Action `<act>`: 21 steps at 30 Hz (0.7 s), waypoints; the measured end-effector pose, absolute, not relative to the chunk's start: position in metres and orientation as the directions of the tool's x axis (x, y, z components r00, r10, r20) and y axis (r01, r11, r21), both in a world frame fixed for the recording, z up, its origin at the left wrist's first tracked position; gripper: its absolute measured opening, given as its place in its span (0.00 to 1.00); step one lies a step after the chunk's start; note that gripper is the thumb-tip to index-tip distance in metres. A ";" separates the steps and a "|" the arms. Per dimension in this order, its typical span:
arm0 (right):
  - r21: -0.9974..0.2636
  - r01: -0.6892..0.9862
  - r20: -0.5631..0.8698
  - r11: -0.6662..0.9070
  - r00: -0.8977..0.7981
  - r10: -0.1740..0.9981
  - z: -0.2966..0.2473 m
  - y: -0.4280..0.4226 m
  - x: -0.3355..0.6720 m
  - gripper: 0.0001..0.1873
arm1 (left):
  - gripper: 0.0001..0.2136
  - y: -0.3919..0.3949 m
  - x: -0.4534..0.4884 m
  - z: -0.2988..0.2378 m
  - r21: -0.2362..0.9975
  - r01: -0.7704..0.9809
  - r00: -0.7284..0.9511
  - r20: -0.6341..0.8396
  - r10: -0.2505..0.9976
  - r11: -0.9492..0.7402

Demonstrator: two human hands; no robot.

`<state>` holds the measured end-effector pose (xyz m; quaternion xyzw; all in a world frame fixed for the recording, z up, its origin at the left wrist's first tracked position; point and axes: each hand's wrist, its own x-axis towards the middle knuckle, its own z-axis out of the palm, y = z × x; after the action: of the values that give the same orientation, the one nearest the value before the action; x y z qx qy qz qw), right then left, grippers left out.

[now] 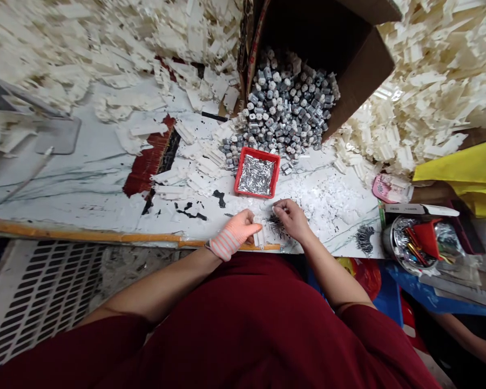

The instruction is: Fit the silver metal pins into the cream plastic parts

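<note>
My left hand, in a pink striped glove, is closed on a small white plastic part at the table's near edge. Just to its right, my bare right hand pinches with thumb and fingers at a small dark pile of metal pins; what sits between the fingertips is too small to name. A red tray full of shiny metal pins stands just beyond both hands.
A tipped cardboard box spills grey cylindrical parts onto the white table. Heaps of white plastic pieces fill the back left and right. A metal tin with tools and yellow bags sit right.
</note>
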<state>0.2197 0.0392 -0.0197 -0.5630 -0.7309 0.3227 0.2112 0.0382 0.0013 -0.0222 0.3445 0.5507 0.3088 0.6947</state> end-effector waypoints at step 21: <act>-0.730 0.680 -0.157 0.073 -0.270 0.950 0.004 0.017 0.200 0.07 | 0.13 0.001 0.042 0.003 0.765 -0.189 0.261 -0.565 0.782 0.616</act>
<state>0.2003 0.0174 0.0041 -0.5751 -0.7086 0.3644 0.1852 0.0419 0.0010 0.0031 0.2901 0.5112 0.3285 0.7393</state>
